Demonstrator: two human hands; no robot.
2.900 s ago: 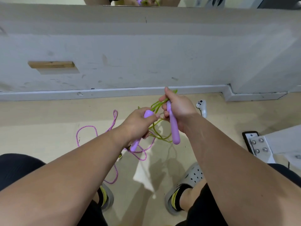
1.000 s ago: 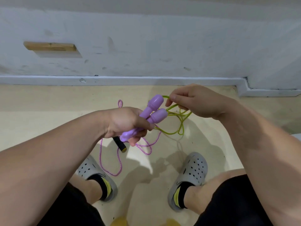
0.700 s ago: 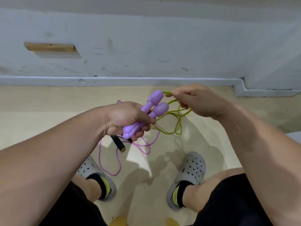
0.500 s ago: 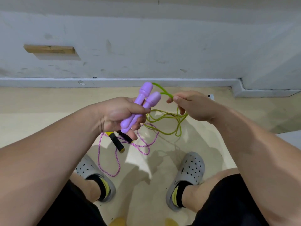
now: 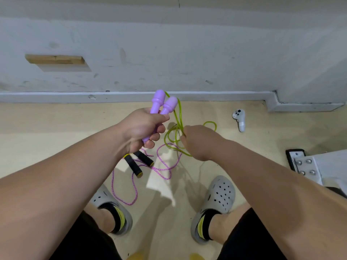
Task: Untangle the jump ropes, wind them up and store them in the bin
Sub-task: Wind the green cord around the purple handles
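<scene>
My left hand point(image 5: 143, 128) grips two purple handles point(image 5: 163, 106) side by side, their knobbed ends pointing up. A thin green rope point(image 5: 177, 117) runs from the handles down to my right hand point(image 5: 199, 141), which pinches several green loops. On the floor below lies a pink braided rope point(image 5: 131, 192) in loose curves, with its two black handles point(image 5: 139, 163) tipped yellow, partly hidden under my left hand. No bin is in view.
A white game controller point(image 5: 239, 119) lies on the floor at the right near the baseboard point(image 5: 56, 95). A white metal bracket with bolts point(image 5: 304, 166) sits at the right edge. My feet in grey clogs point(image 5: 219, 199) stand on the beige floor.
Both purple handles came together in my left hand, which tilted them upright. My right hand dropped lower along the green rope and gathered its loops.
</scene>
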